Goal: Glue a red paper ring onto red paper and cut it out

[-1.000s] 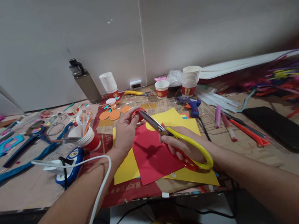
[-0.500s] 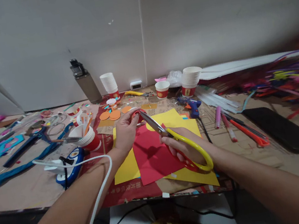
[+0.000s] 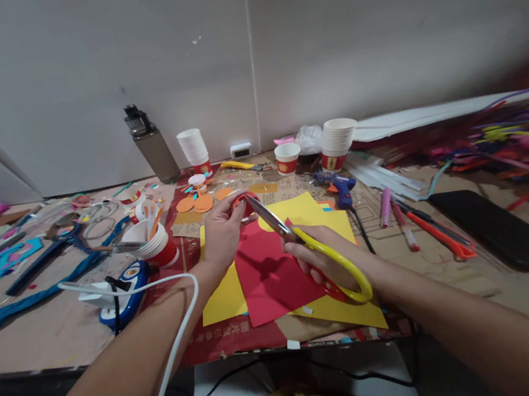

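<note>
My left hand pinches a small red piece, partly hidden by the fingers. My right hand is wrapped round the scissors, which have one yellow and one red handle. Their blades point up and left, with the tips at the red piece. Below both hands lies a red paper sheet on top of yellow paper. Several orange discs rest beyond my left hand.
Stacked paper cups and a tall bottle stand at the back. A blue glue gun, markers and a black phone lie right. Left are a cup with tools, a blue power socket and a white cable.
The scissors' handles have moved slightly left and closer together in my right hand. My left hand has barely moved and keeps its hold on the red piece.
</note>
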Action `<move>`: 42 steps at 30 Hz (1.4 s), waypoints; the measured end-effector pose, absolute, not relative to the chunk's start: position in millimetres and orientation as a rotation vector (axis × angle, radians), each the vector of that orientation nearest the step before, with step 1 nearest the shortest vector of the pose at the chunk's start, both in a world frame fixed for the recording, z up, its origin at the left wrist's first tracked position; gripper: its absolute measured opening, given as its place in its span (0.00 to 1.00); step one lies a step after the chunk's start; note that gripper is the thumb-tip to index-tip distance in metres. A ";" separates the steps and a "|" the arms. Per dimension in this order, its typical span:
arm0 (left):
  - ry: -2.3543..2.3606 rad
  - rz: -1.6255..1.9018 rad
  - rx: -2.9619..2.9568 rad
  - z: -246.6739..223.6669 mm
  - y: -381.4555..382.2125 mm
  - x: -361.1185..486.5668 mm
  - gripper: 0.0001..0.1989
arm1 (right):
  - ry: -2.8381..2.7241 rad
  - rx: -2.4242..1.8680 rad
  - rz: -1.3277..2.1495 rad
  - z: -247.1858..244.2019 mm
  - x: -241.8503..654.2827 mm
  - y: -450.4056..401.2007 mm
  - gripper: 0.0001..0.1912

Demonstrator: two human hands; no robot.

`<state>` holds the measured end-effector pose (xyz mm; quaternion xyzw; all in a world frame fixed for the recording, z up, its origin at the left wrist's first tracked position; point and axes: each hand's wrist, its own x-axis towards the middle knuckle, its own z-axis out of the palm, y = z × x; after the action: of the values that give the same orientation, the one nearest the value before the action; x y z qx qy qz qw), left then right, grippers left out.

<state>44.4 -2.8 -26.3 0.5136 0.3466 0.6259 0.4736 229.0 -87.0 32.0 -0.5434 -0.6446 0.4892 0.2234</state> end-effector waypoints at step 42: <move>0.852 1.523 1.254 -25.9 -3.8 45.1 0.17 | -1.862 -1.437 1.335 22.0 238.1 -84.7 0.13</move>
<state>45.1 -3.8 -25.9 0.5131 0.3488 0.6233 0.4760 238.1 -84.7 22.0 -0.5186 -0.6721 0.4820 0.2169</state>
